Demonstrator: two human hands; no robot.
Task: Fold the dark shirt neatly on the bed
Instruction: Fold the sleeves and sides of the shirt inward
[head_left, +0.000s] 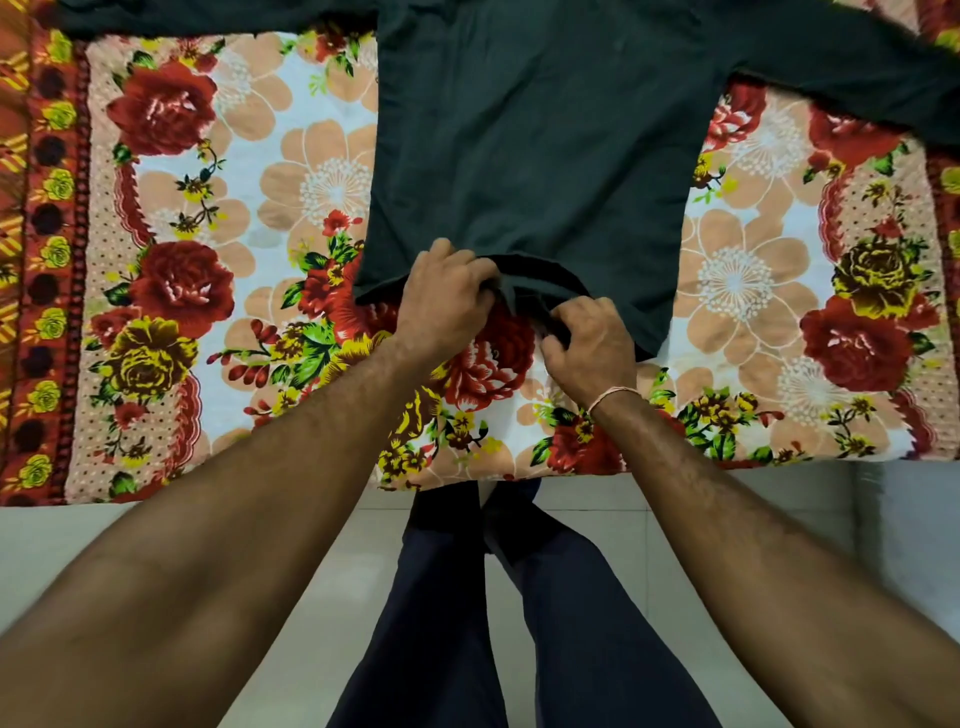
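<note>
The dark green shirt (530, 145) lies flat on the bed, its body running away from me and its long sleeves stretched out left and right along the top of the view. Its near hem is bunched up where both hands meet. My left hand (441, 296) grips the hem from the left. My right hand (587, 338), with a thin thread band at the wrist, pinches the same hem edge a little nearer to me. The two hands almost touch.
A floral bedsheet (218, 270) with red roses covers the bed, and a patterned border runs down its left side. The bed's near edge (779, 460) meets pale floor tiles. My legs in dark trousers (467, 597) stand against the bed.
</note>
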